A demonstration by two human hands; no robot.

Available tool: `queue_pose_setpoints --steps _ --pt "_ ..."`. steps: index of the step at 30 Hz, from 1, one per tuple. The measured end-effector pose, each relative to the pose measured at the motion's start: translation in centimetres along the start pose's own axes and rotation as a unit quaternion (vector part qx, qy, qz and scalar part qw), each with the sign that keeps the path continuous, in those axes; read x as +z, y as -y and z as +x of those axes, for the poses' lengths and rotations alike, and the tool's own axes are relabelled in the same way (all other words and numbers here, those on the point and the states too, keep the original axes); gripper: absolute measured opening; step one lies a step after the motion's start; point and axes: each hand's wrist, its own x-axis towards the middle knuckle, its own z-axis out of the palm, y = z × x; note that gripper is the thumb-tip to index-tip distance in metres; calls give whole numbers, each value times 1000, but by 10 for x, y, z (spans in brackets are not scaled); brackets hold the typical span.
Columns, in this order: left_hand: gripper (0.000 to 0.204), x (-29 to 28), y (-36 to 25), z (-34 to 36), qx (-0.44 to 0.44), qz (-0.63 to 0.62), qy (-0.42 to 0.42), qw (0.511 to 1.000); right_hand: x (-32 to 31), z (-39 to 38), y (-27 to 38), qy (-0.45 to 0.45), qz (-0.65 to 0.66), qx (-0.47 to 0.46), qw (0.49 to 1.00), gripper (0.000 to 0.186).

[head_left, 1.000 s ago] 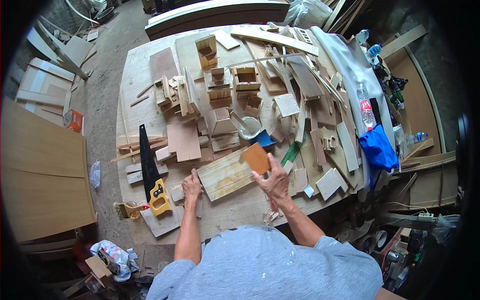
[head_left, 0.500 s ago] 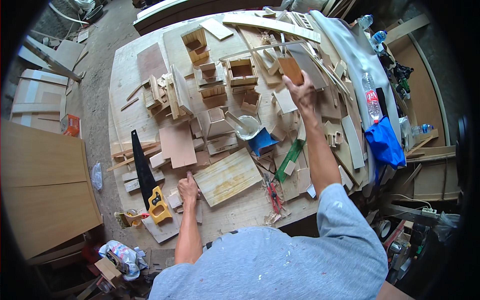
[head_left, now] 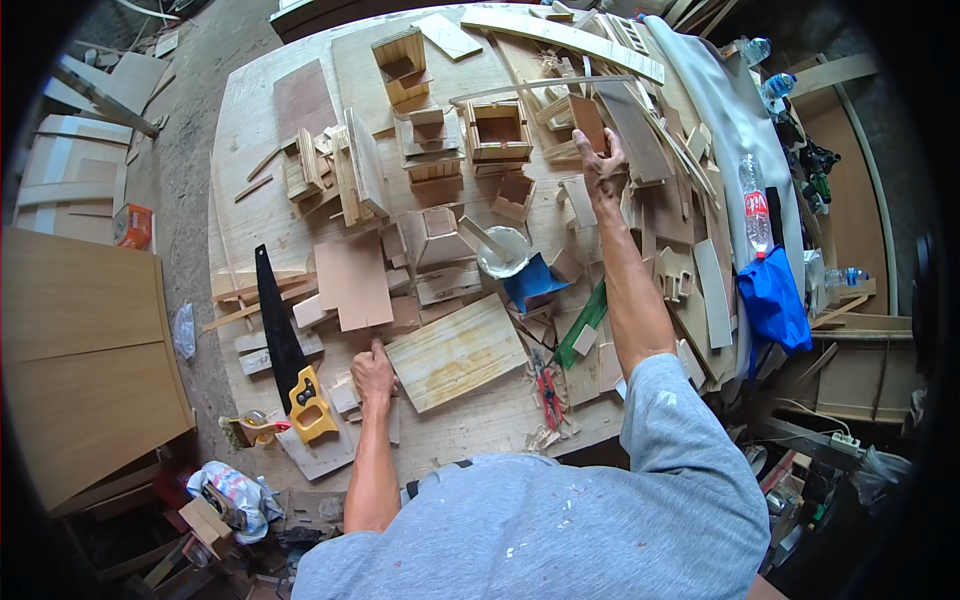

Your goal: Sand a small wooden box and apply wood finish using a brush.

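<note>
We look through a wide fisheye lens worn on the head, just above the near edge of the bench (head_left: 470, 432). We face steeply down and forward across it, near enough that it fills our middle, with floor (head_left: 188, 190) bending away on its left.

Right forearm (head_left: 640, 300) extended, slanting from lower right of centre toward upper right; right hand (head_left: 604, 172) closed in a grip, thumb at left, fingers at right. Left forearm (head_left: 373, 460) near vertical, left of centre, lower half; left hand (head_left: 373, 375) low, fingers curled, one digit pointing up-frame.
</note>
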Motion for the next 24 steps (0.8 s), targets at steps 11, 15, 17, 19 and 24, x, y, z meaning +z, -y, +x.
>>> queue_pose_setpoints --steps 11,15,17,19,24 --pt "68 -1 -3 3 7 2 -8 1000 28 66 86 104 -24 -155 982 93" --pt "67 -3 -5 2 -28 7 5 1000 92 101 89 169 -112 -205 958 95" --pt "66 -4 -11 -1 -30 5 4 1000 122 111 92 165 -138 -218 952 95" --pt "66 -5 -9 -3 -26 3 -2 1000 149 109 103 170 -123 -188 960 94" --pt "67 -4 -11 -4 -51 20 1 998 213 121 98 176 -129 -100 971 91"
